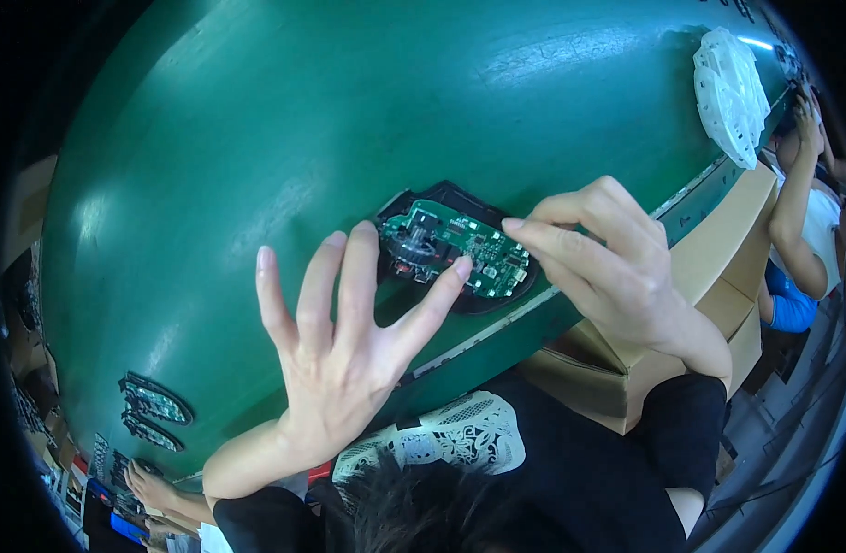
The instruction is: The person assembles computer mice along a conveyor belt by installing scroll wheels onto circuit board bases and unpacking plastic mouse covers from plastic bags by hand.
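Note:
A black oval plastic shell [493, 299] lies on the green table [284, 120] near its front edge, with a green circuit board [460, 241] seated in it. My left hand [344, 346] is spread wide, fingers apart, its fingertips at the left and lower side of the board; it holds nothing. My right hand [607, 258] hovers at the board's right end with fingers partly curled, its forefinger tip touching or just above the board's right edge. Nothing is gripped in it.
Two more shells with boards [151, 410] lie at the table's left edge. A stack of white plastic parts [729, 92] sits far right. A cardboard box [718, 276] stands beside the table, and another person's arm [796, 221] is at the right.

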Available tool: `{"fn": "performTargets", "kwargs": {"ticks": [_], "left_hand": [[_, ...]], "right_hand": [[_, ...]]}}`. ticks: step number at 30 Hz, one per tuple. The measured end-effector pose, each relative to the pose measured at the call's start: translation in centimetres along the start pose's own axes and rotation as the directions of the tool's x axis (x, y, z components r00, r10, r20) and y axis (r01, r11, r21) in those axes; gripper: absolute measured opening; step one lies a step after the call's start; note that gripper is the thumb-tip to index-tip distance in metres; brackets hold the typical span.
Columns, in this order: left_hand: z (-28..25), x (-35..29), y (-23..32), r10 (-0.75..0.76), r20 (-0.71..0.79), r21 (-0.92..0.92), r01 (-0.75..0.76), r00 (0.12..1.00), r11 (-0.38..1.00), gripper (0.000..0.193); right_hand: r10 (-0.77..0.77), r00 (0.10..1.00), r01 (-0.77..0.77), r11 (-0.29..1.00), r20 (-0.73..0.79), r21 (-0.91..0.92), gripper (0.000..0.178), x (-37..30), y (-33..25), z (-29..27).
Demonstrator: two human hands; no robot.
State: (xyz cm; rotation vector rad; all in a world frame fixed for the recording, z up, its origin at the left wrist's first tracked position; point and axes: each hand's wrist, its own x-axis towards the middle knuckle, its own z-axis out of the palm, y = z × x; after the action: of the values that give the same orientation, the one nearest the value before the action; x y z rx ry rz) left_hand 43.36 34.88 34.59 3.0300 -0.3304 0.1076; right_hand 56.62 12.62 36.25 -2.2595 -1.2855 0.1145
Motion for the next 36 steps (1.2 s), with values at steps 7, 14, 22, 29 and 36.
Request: {"fn": "performTargets", "kwargs": {"ticks": [7, 14, 22, 29, 36], "left_hand": [[0.1, 0.5, 0.0, -0.011, -0.021, -0.036, 0.01, 1.0, 0.999, 0.065], [0.5, 0.6, -0.3, 0.038, -0.09, -0.054, -0.043, 0.995, 0.998, 0.066], [0.0, 0.6, -0.3, 0.044, -0.079, -0.04, -0.048, 0.996, 0.998, 0.069], [0.4, -1.3, 0.2, 0.019, -0.128, 0.094, -0.007, 0.992, 0.996, 0.063], [0.4, -1.7, 0.4, 0.016, -0.125, 0.085, -0.006, 0.992, 0.996, 0.062]], "right_hand": [[0.009, 1.0, -0.01, 0.996, 0.011, 0.085, 0.029, -0.1, -0.4, 0.4], [0.059, 0.998, -0.058, 0.998, 0.012, -0.02, 0.03, 0.4, -1.6, -0.4], [0.131, 0.991, -0.128, 0.99, 0.038, -0.062, 0.039, -1.0, -2.3, -0.5], [0.052, 0.999, -0.052, 0.999, -0.008, -0.001, 0.034, -2.0, -2.1, 0.5], [0.065, 0.998, -0.065, 0.998, -0.017, 0.003, 0.033, -2.3, -2.5, 0.7]]}}
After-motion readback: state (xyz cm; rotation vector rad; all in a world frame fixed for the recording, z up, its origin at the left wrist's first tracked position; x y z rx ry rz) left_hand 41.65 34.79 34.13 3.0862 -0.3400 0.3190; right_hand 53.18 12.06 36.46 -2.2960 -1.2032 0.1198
